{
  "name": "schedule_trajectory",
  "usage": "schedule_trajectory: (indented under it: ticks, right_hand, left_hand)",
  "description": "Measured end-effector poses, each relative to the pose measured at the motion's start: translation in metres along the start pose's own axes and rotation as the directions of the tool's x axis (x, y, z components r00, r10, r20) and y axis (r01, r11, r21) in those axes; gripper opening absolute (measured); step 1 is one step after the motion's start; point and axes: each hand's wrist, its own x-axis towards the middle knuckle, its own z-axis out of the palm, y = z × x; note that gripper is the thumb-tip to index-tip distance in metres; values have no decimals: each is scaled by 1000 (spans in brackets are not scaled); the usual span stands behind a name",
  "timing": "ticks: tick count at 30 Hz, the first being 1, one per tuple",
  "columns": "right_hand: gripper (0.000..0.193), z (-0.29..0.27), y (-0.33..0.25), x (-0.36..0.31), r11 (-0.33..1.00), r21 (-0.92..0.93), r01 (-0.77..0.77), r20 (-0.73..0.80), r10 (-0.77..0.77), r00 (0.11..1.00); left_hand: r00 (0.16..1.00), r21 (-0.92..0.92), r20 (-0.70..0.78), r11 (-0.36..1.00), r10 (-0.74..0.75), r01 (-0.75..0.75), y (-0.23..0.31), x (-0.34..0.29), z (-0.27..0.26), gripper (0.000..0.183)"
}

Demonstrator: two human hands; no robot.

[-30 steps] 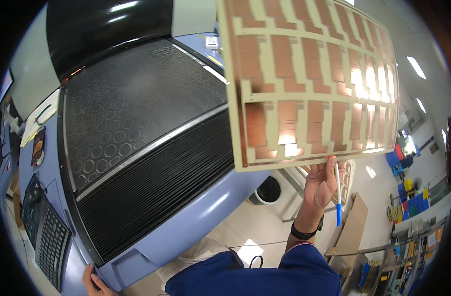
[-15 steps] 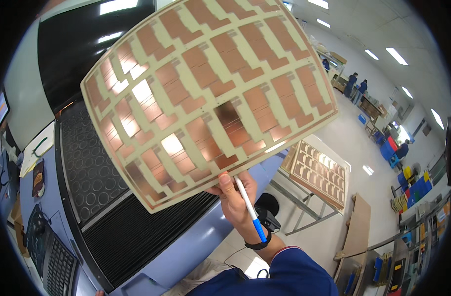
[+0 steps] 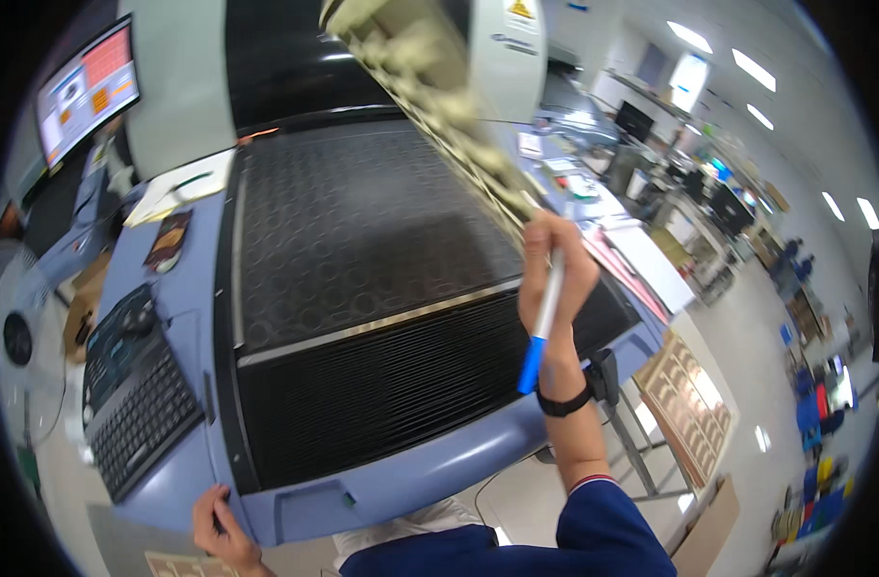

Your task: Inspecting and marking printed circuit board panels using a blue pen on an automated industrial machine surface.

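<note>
A circuit-board panel (image 3: 437,108), pale and motion-blurred, is seen almost edge-on, tilted up over the back of a dimpled black machine bed (image 3: 334,240) and apparently clear of it. Its visible length slants from upper left down to lower right, so it lies up and to the left of the right hand (image 3: 559,274), which is pinched on its lower end; whether that is its longer side cannot be told. The same hand holds a white marker with a blue cap (image 3: 545,319), pointing down. The left hand (image 3: 226,529) is much farther from the panel, holding nothing, its fingers slightly parted at the front left corner of the blue-grey housing (image 3: 430,473). Black ribbed bellows (image 3: 410,394) lie between bed and housing edge; a keyboard (image 3: 146,428) sits left.
</note>
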Motion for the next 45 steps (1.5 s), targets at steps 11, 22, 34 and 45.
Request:
schedule_trajectory:
  ticks: [11, 22, 34, 45]
  right_hand:
    - [38, 92, 80, -87, 990, 76, 120, 889, -122, 441]
    - [56, 75, 46, -70, 1000, -1, 22, 976, -4, 218]
    - [51, 65, 47, -70, 998, 52, 37, 972, -59, 226]
    - [41, 68, 42, -66, 993, 106, 56, 945, -118, 306]
  left_hand:
    - [999, 70, -42, 998, 8, -5, 24, 3, 4, 13]
    - [993, 49, -65, 994, -94, 97, 22, 11, 2, 12]
    - [962, 711, -243, 651, -125, 264, -8, 80, -52, 19]
    - [985, 827, -138, 535, -107, 173, 9, 118, -49, 14]
